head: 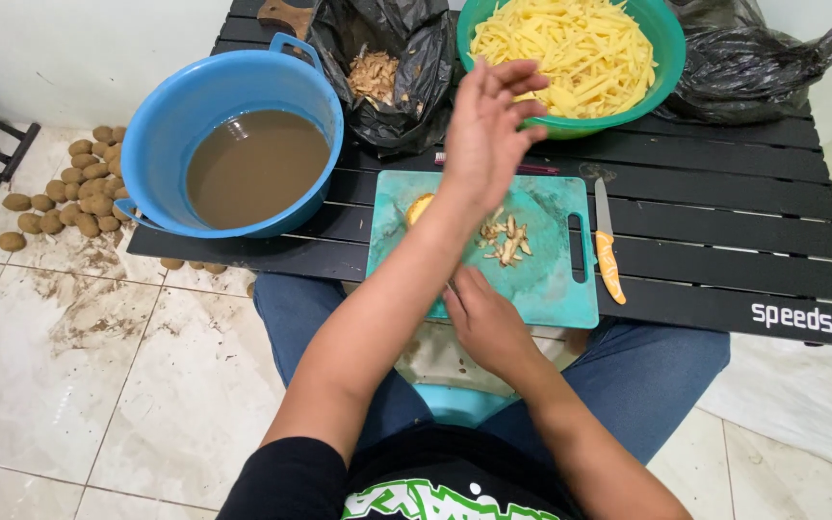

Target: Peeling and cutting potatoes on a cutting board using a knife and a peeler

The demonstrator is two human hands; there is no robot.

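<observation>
Potato prep stn – hands over teal cutting board (541, 289)

Left hand (488, 135) raised, fingers spread, empty, above board near green bowl of cut strips (570, 53); right hand (485, 323) flat on board's near edge, gripping nothing visible. Strip pile (505, 239) mid-board, peeled potato (420, 208) at left edge. Risks, est.: orange-handled knife (607, 246) loose beside board, could get knocked off; blue tub of murky water (243, 144) close to table edge, spill if bumped

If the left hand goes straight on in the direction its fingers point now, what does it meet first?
Probably the green bowl of cut potato strips. The left hand, open and raised above the teal cutting board, already points at its near rim; its height is unclear.
</observation>
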